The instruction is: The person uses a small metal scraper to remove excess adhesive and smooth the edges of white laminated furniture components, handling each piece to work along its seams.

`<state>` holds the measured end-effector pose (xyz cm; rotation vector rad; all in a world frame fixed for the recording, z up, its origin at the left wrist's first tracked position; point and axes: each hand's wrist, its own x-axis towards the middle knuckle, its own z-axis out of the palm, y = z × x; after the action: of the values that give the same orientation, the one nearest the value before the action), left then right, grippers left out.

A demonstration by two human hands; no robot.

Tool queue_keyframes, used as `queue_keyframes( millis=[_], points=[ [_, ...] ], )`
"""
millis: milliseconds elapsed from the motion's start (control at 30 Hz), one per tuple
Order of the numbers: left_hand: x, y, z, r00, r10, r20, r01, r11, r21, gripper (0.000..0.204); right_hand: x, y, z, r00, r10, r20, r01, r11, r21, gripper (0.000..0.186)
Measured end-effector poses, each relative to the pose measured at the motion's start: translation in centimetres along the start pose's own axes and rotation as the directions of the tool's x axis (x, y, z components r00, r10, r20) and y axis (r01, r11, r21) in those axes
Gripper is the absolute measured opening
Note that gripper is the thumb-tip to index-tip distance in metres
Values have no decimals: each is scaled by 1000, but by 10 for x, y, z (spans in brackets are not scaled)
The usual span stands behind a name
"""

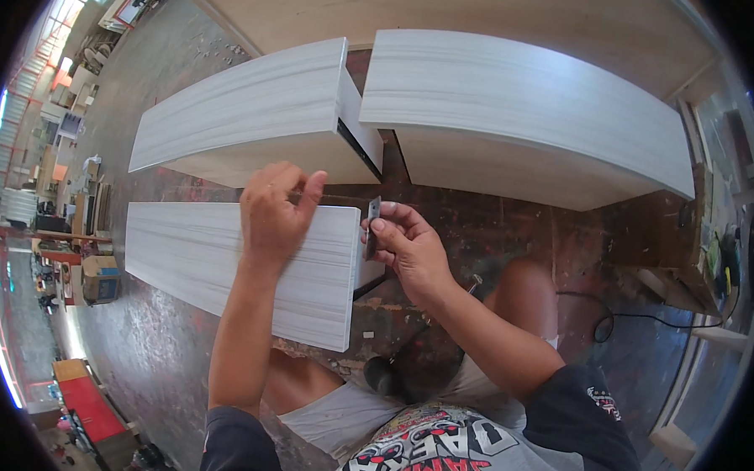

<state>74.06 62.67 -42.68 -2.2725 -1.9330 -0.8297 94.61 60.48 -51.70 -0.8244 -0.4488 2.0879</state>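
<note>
Pinched in my right hand point(406, 249) is a small flat metal bracket point(374, 208) with holes, its lower part dark and partly covered by my fingers. It stands close to the right end of the nearest drawer front point(325, 275), a white wood-grain panel. I cannot tell whether the two touch. Over that panel my left hand point(276, 206) hovers, back up, thumb stuck out and fingers loosely bent, with nothing visible in it. Two more drawers with white wood-grain fronts lie beyond, one at the left point(240, 95) and one at the right point(526, 86). Black rails show along the drawers' sides.
A large plywood panel point(488, 9) stands behind the drawers. On the right are a wooden box point(680, 240) and a black cable point(643, 318) curling over the dark, stained floor point(169, 378). A cardboard box point(100, 279) and a red-topped cabinet point(92, 404) are at the left.
</note>
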Motion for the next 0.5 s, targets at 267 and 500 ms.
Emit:
queue_keyframes(
  millis=[267,500],
  points=[
    [-1,-4,6,997,-57,-49,57,998,-2,44,12,-1,3,999,0,33,0,1000,-1,32],
    [-1,-5,9,994,-100,-36,99,995,-6,49,17,1,4,998,-27,49,28,999,-32,26]
  ],
)
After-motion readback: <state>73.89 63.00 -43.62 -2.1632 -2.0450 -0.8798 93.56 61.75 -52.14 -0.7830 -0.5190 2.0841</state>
